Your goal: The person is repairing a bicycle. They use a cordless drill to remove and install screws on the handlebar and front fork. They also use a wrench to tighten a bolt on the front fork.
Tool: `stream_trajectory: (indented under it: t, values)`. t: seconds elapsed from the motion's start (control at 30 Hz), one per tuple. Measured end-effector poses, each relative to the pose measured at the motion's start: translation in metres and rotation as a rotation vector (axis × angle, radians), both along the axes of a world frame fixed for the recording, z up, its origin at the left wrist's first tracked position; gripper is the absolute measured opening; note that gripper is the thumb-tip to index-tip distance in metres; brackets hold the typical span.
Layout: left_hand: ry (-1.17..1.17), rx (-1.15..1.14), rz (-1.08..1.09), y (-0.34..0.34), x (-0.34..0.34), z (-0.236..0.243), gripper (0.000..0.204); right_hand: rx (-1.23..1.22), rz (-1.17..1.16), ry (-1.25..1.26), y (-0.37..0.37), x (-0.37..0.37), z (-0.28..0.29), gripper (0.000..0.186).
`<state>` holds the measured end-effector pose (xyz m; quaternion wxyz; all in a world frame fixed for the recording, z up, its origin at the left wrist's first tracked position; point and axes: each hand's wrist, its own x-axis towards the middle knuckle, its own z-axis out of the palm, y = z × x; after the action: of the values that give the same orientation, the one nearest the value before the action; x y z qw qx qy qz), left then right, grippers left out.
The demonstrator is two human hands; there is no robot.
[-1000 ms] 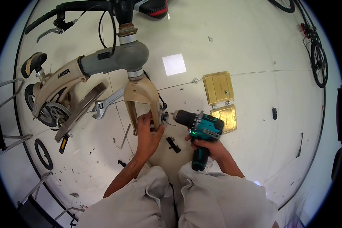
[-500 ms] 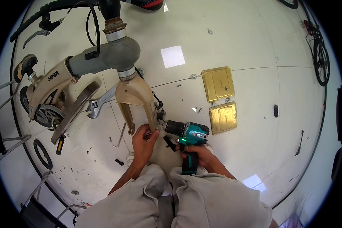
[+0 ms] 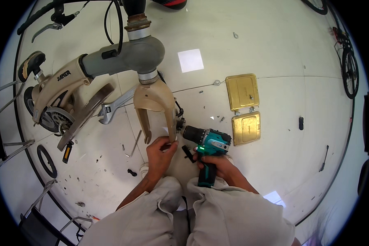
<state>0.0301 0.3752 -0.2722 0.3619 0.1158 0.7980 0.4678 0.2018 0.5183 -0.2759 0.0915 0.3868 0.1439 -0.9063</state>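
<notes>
Right hand is wrapped round the drill grip, chuck just left of it at the stiff fork tip, which the left hand pinches low; drill looks hefty.

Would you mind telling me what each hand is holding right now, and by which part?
The right hand holds the teal cordless drill by its handle. The left hand grips the lower tip of the beige bicycle fork, at its right leg.

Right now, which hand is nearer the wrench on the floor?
Left. The left hand sits at the fork tip, just right of and below the wrench; the right hand holds the drill, farther right.
</notes>
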Motion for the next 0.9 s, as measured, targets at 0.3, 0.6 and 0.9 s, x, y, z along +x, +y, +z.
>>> stream_trajectory:
  t: [0.3, 0.6, 0.9]
  values:
    - [-0.005, -0.002, 0.025, 0.000, -0.001, 0.003, 0.016, -0.117, -0.091, -0.008, -0.012, 0.009, 0.002, 0.045]
    - [-0.034, 0.048, 0.046, 0.002, 0.000, 0.000, 0.017, -0.063, -0.085, -0.022, -0.010, 0.005, 0.013, 0.043]
    - [-0.043, 0.025, 0.016, 0.003, -0.003, 0.005, 0.016, -0.067, -0.042, 0.005, -0.010, 0.008, 0.004, 0.046]
